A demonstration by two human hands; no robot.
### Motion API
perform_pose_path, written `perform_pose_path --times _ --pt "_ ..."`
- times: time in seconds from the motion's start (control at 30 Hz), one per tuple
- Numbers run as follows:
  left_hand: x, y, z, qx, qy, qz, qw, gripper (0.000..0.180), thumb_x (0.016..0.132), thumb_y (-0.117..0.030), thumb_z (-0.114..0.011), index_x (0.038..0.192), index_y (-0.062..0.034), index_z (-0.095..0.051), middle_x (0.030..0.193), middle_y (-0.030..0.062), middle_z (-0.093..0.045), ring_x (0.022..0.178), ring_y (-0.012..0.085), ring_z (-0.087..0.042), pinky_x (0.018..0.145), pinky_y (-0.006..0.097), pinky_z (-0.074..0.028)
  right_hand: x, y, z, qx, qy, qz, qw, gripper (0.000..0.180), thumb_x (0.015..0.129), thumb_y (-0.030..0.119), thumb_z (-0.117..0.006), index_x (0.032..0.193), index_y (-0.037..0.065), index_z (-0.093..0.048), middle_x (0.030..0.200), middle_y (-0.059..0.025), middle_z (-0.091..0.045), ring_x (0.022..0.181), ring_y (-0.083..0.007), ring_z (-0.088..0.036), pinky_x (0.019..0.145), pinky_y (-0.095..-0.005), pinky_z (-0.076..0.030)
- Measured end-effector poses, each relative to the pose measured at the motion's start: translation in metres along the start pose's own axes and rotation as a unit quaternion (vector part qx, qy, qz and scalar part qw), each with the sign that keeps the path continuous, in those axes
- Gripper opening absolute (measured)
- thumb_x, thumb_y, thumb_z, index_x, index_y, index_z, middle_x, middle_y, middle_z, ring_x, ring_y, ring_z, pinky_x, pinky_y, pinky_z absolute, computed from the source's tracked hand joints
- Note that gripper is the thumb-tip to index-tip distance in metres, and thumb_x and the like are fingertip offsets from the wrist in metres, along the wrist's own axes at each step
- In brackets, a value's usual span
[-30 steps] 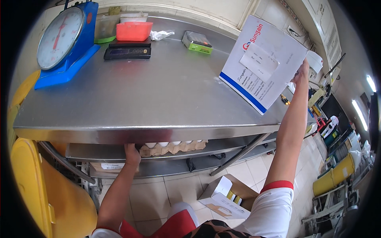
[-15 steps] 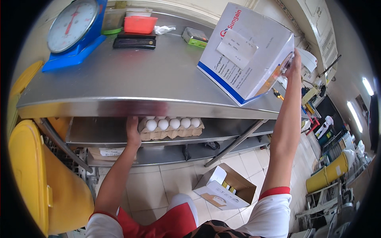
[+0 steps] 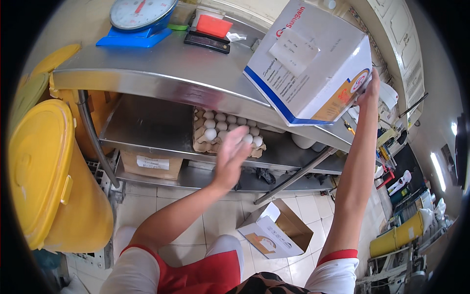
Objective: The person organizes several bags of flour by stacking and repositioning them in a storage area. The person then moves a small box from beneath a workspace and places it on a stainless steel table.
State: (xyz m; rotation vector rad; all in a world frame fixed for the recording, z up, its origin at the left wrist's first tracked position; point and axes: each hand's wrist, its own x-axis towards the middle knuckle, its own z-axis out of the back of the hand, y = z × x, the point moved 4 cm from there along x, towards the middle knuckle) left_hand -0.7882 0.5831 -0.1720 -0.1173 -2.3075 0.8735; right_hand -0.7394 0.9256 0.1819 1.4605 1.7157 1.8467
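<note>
My right hand [image 3: 369, 93] grips the right side of a large white cardboard box [image 3: 338, 59] with a blue lower edge and a paper label stuck on it. The box is tilted at the front edge of the steel table [image 3: 186, 81]; most of the fingers are hidden. My left hand [image 3: 231, 159] is slightly blurred, its fingers stretched out and holding nothing. It is in front of a grey egg tray [image 3: 199, 142] of white eggs on the shelf under the table, covering part of the tray. Whether it touches an egg I cannot tell.
A blue dial scale [image 3: 133, 38], a black digital scale [image 3: 208, 42] and a red tub [image 3: 214, 26] stand on the table. An open carton [image 3: 274, 240] sits on the tiled floor. At left is a yellow lidded bin [image 3: 73, 196]. A slanted table leg [image 3: 296, 176] stands at right.
My left hand has left the egg tray's left side and moved right, in front of the eggs. The view has shifted, showing more of the shelf. My right hand still holds the box.
</note>
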Motion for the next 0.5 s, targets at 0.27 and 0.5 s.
perform_pose_path --times 0.27,0.5 --pt "0.041 -0.060 -0.087 -0.262 0.077 0.292 0.917 0.108 0.087 -0.069 -0.064 0.159 -0.0079 -0.011 0.155 0.0286 -0.023 0.147 0.0479 -0.024 0.111 0.063 -0.036 -0.022 0.012 0.000 0.017 0.028 0.015 0.999 0.049 0.099 0.049 -0.046 0.120 0.008 -0.062 0.118 -0.0127 -0.069 0.109 -0.0292 -0.065 0.101 -0.0476 -0.048" --pt "0.040 -0.056 -0.086 -0.271 0.065 0.337 0.899 0.107 0.088 -0.070 -0.063 0.160 -0.0094 -0.012 0.159 0.0290 -0.018 0.149 0.0460 -0.020 0.110 0.064 -0.037 -0.013 0.003 0.005 0.041 0.043 0.014 0.998 0.048 0.099 0.048 -0.047 0.118 0.008 -0.063 0.110 -0.0108 -0.071 0.101 -0.0280 -0.068 0.097 -0.0472 -0.050"
